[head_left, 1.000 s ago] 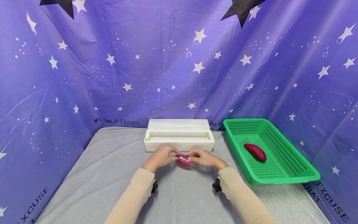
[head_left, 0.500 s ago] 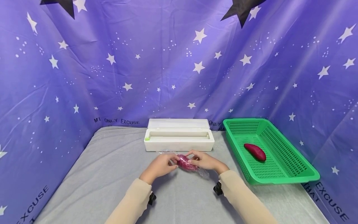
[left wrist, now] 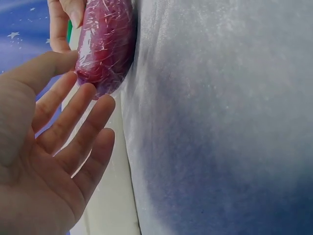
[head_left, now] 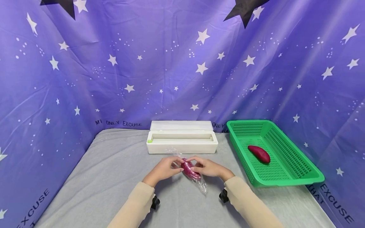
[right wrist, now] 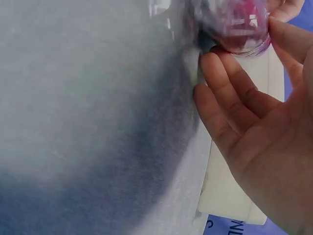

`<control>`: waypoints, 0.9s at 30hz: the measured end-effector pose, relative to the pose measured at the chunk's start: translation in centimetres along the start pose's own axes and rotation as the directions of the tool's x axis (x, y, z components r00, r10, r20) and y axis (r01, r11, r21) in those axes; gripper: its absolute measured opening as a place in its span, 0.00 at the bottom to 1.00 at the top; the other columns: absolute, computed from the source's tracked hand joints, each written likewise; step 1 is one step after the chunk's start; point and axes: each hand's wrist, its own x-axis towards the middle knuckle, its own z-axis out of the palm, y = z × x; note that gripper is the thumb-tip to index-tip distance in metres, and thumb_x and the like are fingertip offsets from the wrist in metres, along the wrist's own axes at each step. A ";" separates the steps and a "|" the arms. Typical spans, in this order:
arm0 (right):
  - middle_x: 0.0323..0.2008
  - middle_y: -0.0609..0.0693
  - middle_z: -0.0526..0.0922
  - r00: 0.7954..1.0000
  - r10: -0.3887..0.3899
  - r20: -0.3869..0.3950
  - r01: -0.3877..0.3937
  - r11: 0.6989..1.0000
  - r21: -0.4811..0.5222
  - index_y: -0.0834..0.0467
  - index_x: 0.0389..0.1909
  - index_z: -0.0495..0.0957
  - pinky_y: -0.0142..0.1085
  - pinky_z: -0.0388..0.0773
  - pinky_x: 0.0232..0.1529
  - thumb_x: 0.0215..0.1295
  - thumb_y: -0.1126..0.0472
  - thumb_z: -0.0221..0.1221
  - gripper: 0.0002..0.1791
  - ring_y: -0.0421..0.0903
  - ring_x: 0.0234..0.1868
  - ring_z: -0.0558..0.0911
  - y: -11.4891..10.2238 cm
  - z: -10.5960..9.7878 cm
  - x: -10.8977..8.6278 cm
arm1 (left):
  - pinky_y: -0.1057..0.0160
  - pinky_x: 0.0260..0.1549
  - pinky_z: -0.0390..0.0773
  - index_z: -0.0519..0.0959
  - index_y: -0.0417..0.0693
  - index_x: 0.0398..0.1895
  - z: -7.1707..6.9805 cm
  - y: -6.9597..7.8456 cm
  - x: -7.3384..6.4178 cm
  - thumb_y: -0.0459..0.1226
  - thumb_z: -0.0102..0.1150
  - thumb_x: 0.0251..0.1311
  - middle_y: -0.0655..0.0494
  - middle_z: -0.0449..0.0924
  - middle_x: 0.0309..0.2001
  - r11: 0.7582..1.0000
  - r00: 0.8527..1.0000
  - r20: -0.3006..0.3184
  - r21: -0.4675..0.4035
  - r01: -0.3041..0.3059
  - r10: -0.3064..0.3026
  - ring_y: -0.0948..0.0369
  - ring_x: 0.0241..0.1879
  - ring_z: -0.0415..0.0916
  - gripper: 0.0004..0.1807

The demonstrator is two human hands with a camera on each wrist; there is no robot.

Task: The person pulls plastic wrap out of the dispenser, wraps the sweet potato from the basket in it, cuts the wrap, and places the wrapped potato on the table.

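A reddish-purple sweet potato (head_left: 190,171) wrapped in clear cling film lies slanted between my two hands. Loose film sticks out at both ends, one tail (head_left: 203,186) towards me. My left hand (head_left: 164,169) holds its left side, thumb and fingertips against the wrapped surface in the left wrist view. On the other side my right hand (head_left: 209,167) grips it between thumb and fingers. The left wrist view shows the wrapped sweet potato (left wrist: 105,46) close up, with the film wrinkled and shiny. Part of it is cut off by the edge of the right wrist view.
Behind the hands stands a white cling film dispenser (head_left: 182,148), its translucent lid (head_left: 181,125) raised. On the right is a green plastic basket (head_left: 288,183) with an unwrapped sweet potato (head_left: 259,154) in it. A grey cloth covers the table (head_left: 114,180).
The wrapped sweet potato has turned clockwise, so its right end now points towards me. The left hand has shifted back slightly, and the film tails have come into clearer sight.
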 end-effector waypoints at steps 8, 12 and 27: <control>0.35 0.48 0.82 1.000 0.005 -0.009 -0.006 1.000 -0.031 0.52 0.69 0.63 0.38 0.78 0.33 0.77 0.53 0.53 0.24 0.51 0.35 0.81 -0.6 0.8 -0.2 | 0.59 0.46 0.81 0.81 0.46 0.55 0.2 -0.4 0.0 0.39 0.69 0.62 0.53 0.83 0.50 0.999 0.999 0.029 -0.034 0.032 -0.031 0.54 0.46 0.83 0.18; 0.35 0.45 0.84 0.999 0.025 -0.037 -0.026 0.999 -0.040 0.51 0.68 0.64 0.38 0.77 0.35 0.76 0.53 0.55 0.23 0.49 0.36 0.82 -1.0 1.2 -0.3 | 0.60 0.47 0.81 0.81 0.47 0.56 0.3 -0.9 0.0 0.38 0.69 0.62 0.54 0.83 0.51 0.998 0.999 0.038 -0.064 0.028 -0.025 0.54 0.46 0.83 0.19; 0.31 0.51 0.82 0.997 0.051 -0.061 -0.055 0.996 -0.074 0.49 0.70 0.64 0.36 0.74 0.29 0.74 0.47 0.57 0.28 0.44 0.27 0.77 -1.4 1.8 -0.5 | 0.63 0.44 0.80 0.83 0.51 0.40 0.4 -0.3 -0.9 0.34 0.73 0.55 0.62 0.81 0.39 0.991 0.991 0.067 0.061 -0.116 0.112 0.63 0.40 0.79 0.11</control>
